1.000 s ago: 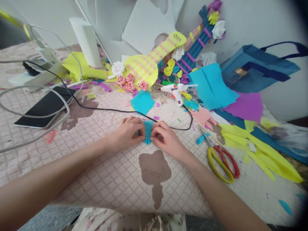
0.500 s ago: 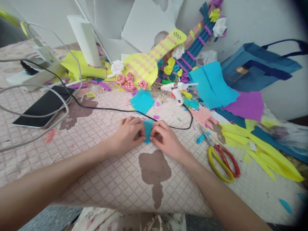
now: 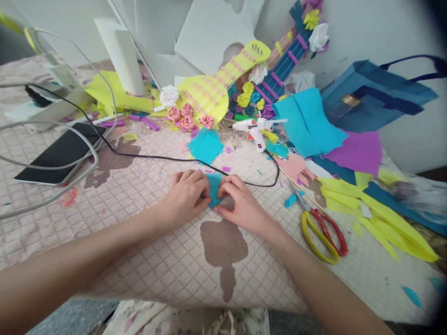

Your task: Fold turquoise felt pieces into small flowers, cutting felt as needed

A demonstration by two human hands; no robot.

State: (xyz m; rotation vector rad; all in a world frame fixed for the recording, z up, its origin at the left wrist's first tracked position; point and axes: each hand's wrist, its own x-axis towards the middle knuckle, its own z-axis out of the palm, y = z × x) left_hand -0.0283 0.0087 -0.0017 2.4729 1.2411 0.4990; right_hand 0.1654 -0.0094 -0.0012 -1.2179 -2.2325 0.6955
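A small piece of blue crepe paper (image 3: 214, 184) lies between my hands at the middle of the table, its lower edge folded up. My left hand (image 3: 188, 193) pinches its left side between thumb and fingers. At the right side my right hand (image 3: 239, 200) has its fingertips on the paper, with the thumb at the bottom corner. Part of the sheet is hidden behind the fingers. Just beyond it rests a stack of blue squares (image 3: 205, 145). Scissors (image 3: 323, 232) with yellow and red handles lie to the right of my right hand.
A white glue gun (image 3: 256, 132) lies beyond my hands, its black cord (image 3: 167, 158) crossing the table. Behind stand a yellow paper guitar (image 3: 206, 95) with pink roses and a blue one (image 3: 282, 70). A tablet (image 3: 59, 156) is at left; yellow scraps (image 3: 380, 218) are at right.
My right thumb has shifted slightly down and left along the lower edge of the blue paper, and the right fingers have parted a little. My left hand keeps its pinch.
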